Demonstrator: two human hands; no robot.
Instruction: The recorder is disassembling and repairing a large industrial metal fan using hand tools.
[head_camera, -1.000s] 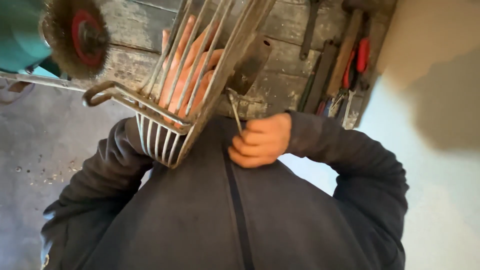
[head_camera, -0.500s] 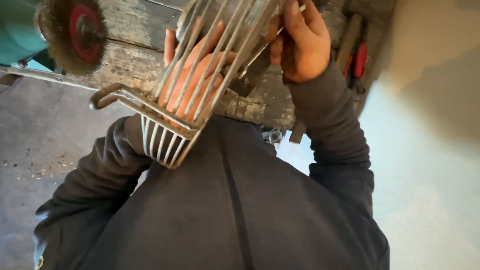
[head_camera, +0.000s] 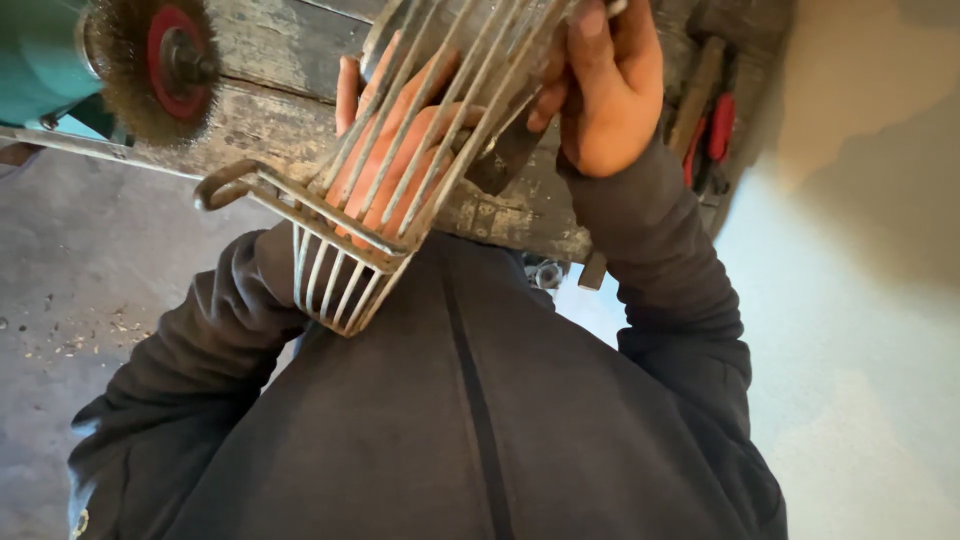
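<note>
Left hand (head_camera: 395, 150) flat behind metal rack (head_camera: 400, 180); right hand (head_camera: 605, 95) gripping its upper bars; wire wheel (head_camera: 160, 65) untouched, brushing apparently not begun.

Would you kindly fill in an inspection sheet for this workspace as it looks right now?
Surface: worn wooden bench, scuffed and grey.
Job's things: metal wire rack, tilted over the bench edge.
Clutter: hand tools with red handles at the bench's right end.
Grippers: left hand inside the rack, fingers spread behind the wires; right hand gripping the rack's upper side.
Cables: nothing seen.
Surroundings: wire brush wheel on a green machine; dusty concrete floor.
</note>
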